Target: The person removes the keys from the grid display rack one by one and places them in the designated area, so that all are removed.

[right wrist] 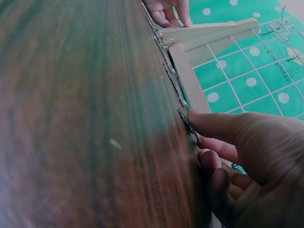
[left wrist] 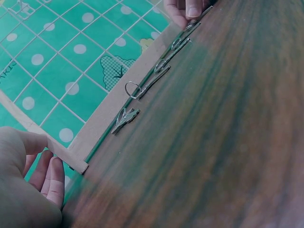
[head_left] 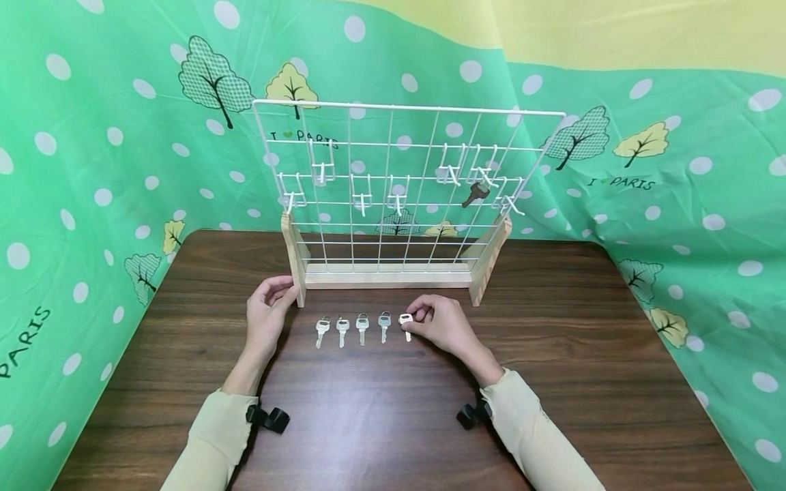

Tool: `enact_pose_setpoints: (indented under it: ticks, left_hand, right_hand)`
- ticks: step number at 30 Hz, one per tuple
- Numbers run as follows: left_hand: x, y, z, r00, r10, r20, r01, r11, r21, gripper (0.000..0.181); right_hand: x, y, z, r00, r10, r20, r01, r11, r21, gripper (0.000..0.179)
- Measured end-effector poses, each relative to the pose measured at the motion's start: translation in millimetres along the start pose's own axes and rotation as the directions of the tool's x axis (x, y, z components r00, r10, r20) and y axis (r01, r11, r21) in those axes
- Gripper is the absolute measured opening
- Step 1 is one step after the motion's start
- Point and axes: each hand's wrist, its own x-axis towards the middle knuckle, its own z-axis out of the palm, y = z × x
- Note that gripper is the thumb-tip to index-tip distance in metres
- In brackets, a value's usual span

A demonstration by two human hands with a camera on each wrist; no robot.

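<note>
The rightmost key [head_left: 405,319] is pinched in the right hand [head_left: 439,324], just in front of the rack's base rail [head_left: 388,280]. Four keys [head_left: 362,329] line up leftward. The left hand [head_left: 267,315], loosely bent, touches the left support's [head_left: 295,262] outer edge. Bench [head_left: 368,409] stretches broadly nearward.

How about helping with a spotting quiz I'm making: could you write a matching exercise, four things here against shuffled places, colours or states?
Things:
1. left hand
2. right hand
3. dark key
4. table

Matches:
A. brown, beneath the rack
B. pinches a light key
C. hangs on the rack
D. touches the rack's wooden side

Pairs: 1-D, 2-B, 3-C, 4-A
</note>
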Motion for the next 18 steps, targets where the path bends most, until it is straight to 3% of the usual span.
enact_pose_setpoints:
  ticks: [18]
  left_hand:
    - [-1.0,0.7,0.2,1.0,-0.006,-0.005,0.006,1.0,-0.001,0.02]
  right_hand:
    - [0.2,-1.3,-0.1,1.0,-0.009,-0.005,0.009,1.0,0.016,0.022]
